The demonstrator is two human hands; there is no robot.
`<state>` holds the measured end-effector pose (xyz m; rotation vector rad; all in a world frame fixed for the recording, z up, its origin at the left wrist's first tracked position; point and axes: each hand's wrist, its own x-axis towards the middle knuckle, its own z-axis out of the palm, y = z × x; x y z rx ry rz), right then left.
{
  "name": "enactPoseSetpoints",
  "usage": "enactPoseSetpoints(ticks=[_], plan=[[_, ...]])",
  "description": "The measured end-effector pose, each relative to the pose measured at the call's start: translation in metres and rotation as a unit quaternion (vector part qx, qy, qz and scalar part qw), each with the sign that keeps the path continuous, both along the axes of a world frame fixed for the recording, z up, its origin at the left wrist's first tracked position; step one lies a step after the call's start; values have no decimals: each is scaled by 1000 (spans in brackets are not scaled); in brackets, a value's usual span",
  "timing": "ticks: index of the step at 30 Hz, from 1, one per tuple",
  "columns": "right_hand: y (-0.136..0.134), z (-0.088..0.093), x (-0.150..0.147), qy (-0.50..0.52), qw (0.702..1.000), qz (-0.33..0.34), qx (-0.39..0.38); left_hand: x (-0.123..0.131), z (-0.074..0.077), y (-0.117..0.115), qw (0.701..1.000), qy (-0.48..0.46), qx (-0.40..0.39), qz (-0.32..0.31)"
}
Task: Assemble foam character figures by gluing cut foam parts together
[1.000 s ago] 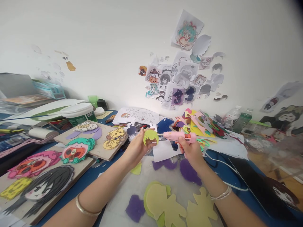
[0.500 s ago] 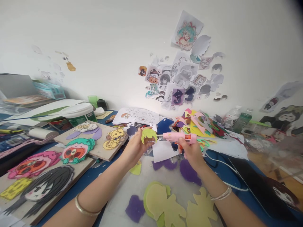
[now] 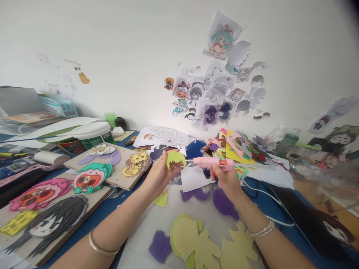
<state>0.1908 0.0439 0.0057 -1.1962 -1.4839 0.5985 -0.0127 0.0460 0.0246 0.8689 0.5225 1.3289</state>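
My left hand (image 3: 161,168) is closed on a yellow-green hair-shaped cutout (image 3: 175,158), held upright above the work surface. In my right hand (image 3: 227,179) is a pink glue gun (image 3: 210,163), its metal nozzle pointing left at the cutout's right edge. Whether the tip touches the cutout I cannot tell. Below my hands, pale yellow figure-shaped cutouts (image 3: 206,250) lie on a whitish mat (image 3: 140,239), one overlapping a larger lime piece (image 3: 176,228). Purple cutouts (image 3: 160,246) and a small lime scrap (image 3: 161,200) lie around them.
Boards (image 3: 98,201) with finished cartoon figures stand at left, near a white-lidded tub (image 3: 91,130). Colourful scraps (image 3: 235,145) and paper sheets (image 3: 159,137) are piled at the back. A white cable (image 3: 266,194) and a black flat panel (image 3: 305,224) lie at right, bottles (image 3: 288,142) behind.
The lime cutout in my left hand has shifted very slightly left, away from the glue gun. The glue gun stays almost still.
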Motion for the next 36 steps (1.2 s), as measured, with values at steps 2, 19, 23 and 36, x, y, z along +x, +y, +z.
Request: enactPoseSetpoints(ticks=[2, 19, 23, 36], plan=[[-1, 0, 0, -6, 1000, -16, 0, 0, 0, 0, 1000, -1, -2, 1], [3, -9, 6, -88, 992, -69, 60, -2, -5, 2, 999, 33, -4, -12], [3, -8, 6, -93, 990, -84, 68, -2, -6, 2, 999, 49, -6, -22], [-5, 0, 0, -102, 988, -100, 62, 3, -9, -1, 994, 72, -13, -83]])
